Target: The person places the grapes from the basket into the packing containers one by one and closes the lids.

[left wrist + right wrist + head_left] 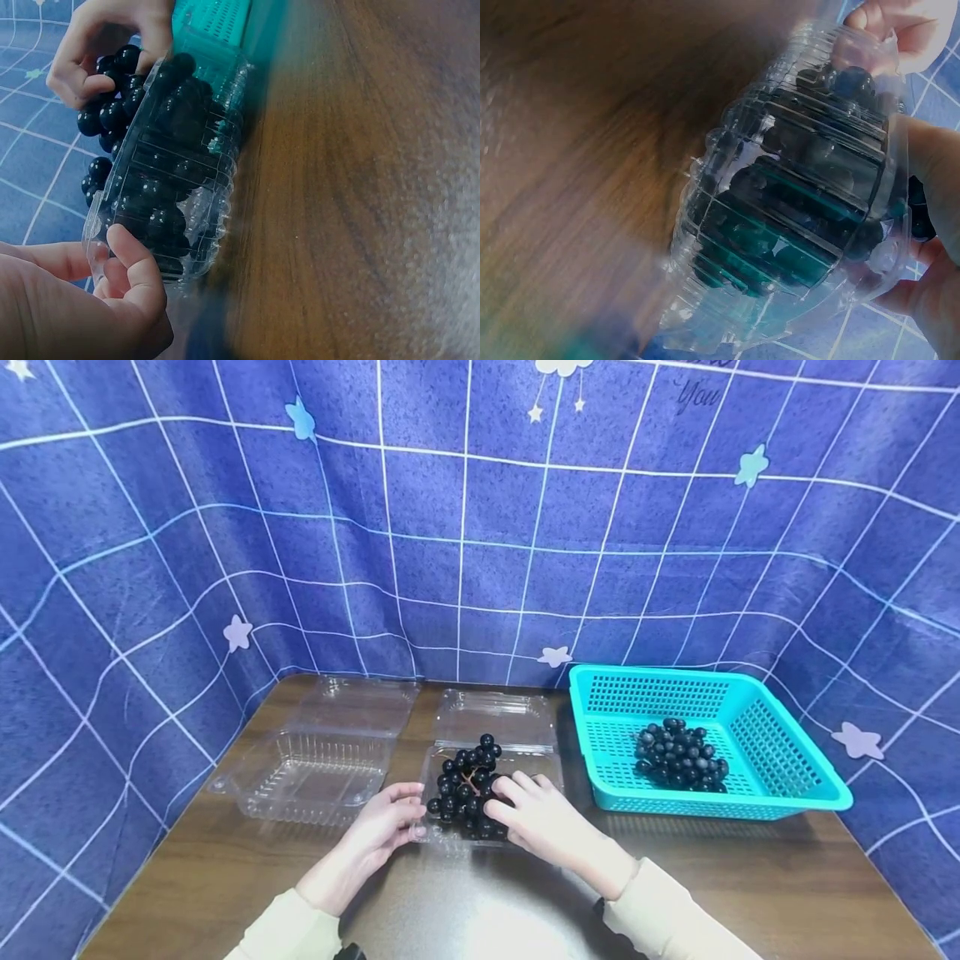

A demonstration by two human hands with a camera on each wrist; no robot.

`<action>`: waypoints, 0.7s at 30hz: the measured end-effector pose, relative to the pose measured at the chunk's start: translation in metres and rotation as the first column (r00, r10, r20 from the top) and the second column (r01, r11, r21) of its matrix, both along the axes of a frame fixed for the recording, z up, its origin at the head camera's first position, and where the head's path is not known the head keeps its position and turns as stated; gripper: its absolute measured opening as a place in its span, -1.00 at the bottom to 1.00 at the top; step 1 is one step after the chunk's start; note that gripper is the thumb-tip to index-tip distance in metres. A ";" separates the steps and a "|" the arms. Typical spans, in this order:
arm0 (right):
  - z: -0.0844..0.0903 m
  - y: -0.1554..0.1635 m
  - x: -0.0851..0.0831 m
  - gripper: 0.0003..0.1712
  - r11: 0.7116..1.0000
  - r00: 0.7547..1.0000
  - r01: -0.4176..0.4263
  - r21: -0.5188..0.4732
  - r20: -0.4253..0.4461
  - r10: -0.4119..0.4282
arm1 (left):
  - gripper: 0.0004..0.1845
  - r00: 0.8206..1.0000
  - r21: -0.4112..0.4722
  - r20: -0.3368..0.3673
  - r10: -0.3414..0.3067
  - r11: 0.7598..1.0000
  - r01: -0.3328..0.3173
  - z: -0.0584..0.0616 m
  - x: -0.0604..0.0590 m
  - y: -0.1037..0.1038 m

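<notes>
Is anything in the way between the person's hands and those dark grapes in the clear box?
Nothing visible. The right hand already rests its fingers on the grape bunch from above, inside the open clear box. The left hand holds the box's near left rim, so only the thin plastic wall separates it from the grapes.

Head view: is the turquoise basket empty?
No, a bunch of dark grapes lies inside the turquoise basket.

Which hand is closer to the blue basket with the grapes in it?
The right hand. It rests on the grape bunch in the clear box, just left of the teal basket. The left hand holds the box's far edge.
</notes>
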State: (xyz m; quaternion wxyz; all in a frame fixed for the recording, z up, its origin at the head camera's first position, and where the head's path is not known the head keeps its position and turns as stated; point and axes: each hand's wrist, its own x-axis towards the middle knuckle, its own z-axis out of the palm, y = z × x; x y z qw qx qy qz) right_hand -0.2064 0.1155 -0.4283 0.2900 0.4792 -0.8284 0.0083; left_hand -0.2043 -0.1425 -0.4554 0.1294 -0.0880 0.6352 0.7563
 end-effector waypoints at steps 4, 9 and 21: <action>0.001 0.000 -0.001 -0.56 1.000 1.000 -0.004 0.003 0.001 0.004 | -0.51 1.000 0.006 0.001 -0.001 1.000 0.001 0.000 0.000 0.000; 0.001 0.000 -0.004 -0.56 1.000 0.999 -0.010 0.007 0.037 0.009 | -0.50 1.000 -0.004 -0.003 0.000 1.000 0.000 -0.001 -0.001 0.000; -0.003 0.001 -0.014 -0.59 0.998 0.980 -0.061 -0.014 0.187 0.062 | -0.49 1.000 0.002 0.001 -0.011 1.000 0.011 -0.002 -0.002 0.000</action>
